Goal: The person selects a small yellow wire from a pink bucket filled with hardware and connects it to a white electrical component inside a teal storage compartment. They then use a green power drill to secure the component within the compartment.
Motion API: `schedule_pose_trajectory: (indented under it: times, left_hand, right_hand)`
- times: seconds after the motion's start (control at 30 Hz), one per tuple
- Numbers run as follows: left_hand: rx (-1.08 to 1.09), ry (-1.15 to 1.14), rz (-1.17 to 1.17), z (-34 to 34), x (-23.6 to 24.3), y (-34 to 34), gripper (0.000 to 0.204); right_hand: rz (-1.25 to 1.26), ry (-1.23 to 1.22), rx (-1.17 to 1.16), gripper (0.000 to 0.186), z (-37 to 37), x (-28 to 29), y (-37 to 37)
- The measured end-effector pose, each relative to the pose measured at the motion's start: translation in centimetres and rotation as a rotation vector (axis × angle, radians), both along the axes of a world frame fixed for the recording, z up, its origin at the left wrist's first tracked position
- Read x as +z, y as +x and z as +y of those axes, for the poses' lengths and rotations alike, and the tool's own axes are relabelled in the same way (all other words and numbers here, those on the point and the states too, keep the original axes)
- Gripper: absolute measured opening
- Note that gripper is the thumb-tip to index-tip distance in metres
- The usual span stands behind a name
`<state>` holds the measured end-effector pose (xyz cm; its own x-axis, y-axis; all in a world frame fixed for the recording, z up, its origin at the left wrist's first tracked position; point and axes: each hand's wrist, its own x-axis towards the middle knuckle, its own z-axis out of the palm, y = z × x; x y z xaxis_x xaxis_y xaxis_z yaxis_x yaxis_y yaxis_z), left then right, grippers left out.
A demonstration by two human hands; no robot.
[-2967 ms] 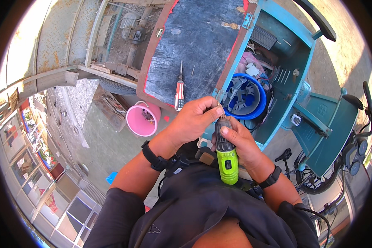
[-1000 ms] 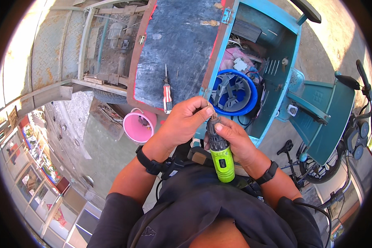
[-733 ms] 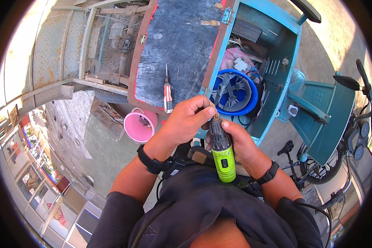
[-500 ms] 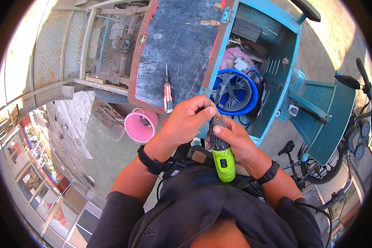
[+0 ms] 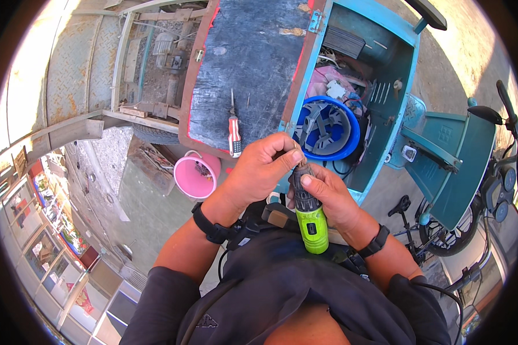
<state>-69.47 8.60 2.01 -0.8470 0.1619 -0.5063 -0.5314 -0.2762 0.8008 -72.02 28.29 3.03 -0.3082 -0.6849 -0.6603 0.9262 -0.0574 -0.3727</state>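
Observation:
A green and black cordless drill (image 5: 312,224) points away from me, its rear end close to my shirt. My right hand (image 5: 327,194) is wrapped round its black chuck from the right side. At the chuck's tip, my left hand (image 5: 266,164) pinches a small bit with thumb and forefinger; most of the bit is hidden by the fingers. Ahead of my left hand, a red and white screwdriver (image 5: 234,129) lies on the dark, scuffed lid (image 5: 242,63). A thin bit (image 5: 248,99) lies beside its shaft.
Right of the lid stands an open teal metal box (image 5: 402,92) holding a blue hard hat (image 5: 351,135), upside down, among rags and cables. A pink bucket (image 5: 181,183) is on the ground at the left. A teal vehicle front with a wheel (image 5: 453,233) is at the right.
My right thumb and fingers have shifted slightly on the chuck. Otherwise the hands, the drill and the surroundings stay nearly the same.

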Motion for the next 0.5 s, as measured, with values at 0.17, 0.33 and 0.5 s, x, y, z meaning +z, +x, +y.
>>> schedule_pose_trajectory:
  times: [0.17,0.33,0.5]
  left_hand:
    - [-0.007,-0.043,-0.007,0.0,-0.2,0.0,0.018]
    - [-0.027,-0.191,-0.057,0.8,0.4,0.3,0.029]
    - [-0.436,-0.663,0.081,0.9,2.6,0.1,0.058]
  right_hand:
    - [0.010,0.044,-0.019,0.039,-0.2,0.1,0.1]
    - [0.291,0.241,0.026,0.048,-0.6,-0.7,0.3]
    - [0.797,0.606,0.417,0.067,-0.8,1.6,-0.6]
